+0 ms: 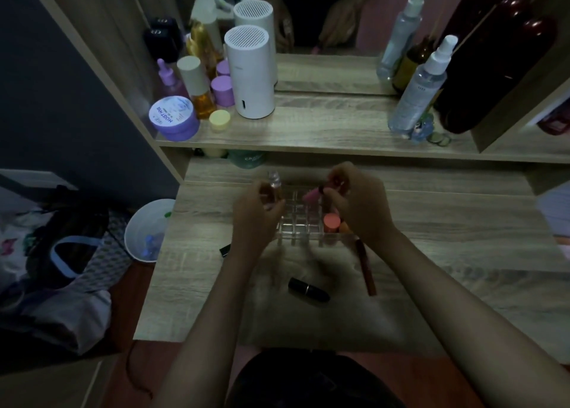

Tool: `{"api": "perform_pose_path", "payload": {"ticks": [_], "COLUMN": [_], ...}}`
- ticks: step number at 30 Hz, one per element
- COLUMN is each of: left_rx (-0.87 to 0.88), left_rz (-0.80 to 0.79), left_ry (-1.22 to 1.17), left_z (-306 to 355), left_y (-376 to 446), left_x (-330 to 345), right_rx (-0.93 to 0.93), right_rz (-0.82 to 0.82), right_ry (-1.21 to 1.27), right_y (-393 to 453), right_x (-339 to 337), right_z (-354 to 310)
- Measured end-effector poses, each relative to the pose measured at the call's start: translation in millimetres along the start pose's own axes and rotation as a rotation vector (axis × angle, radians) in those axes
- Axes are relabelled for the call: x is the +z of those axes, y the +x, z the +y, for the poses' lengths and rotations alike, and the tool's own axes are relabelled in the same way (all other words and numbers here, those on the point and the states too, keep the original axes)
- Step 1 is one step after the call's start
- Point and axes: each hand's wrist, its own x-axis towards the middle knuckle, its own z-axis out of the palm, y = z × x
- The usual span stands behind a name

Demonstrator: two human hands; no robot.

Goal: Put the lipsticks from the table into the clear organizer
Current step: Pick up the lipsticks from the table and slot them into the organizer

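Right hand (357, 204) holds pink lipstick (312, 194) above clear organizer (303, 222).

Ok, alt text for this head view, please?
Both hands work over a clear organizer on a wooden table: the left hand holds a small clear bottle, the right hand a pink-capped lipstick. A black lipstick lies nearer.

Both forearms are bare to the lower edge of the view, with no sleeves, watch or bracelets showing. The left hand (256, 219) and right hand (361, 204) carry no rings or gloves that can be made out in the dim light. Nearer the viewer than the table (431, 253), dark clothing covers the lap.
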Motion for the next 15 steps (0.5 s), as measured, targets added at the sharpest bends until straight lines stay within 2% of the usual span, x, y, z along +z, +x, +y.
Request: {"api": "perform_pose_path", "payload": {"ticks": [4, 15], "left_rx": [-0.017, -0.141], "left_rz": [0.057, -0.060], "left_ry": [-0.011, 0.017], "left_z": [4.3, -13.1], "left_y": [28.3, 35.1], "left_x": [13.5, 37.7], "right_rx": [-0.025, -0.053], "right_rz": [-0.041, -0.140], "right_ry": [-0.027, -0.145], "right_y": [21.3, 33.4], "right_x": [22.2, 53.5], "right_z": [6.6, 17.2]}}
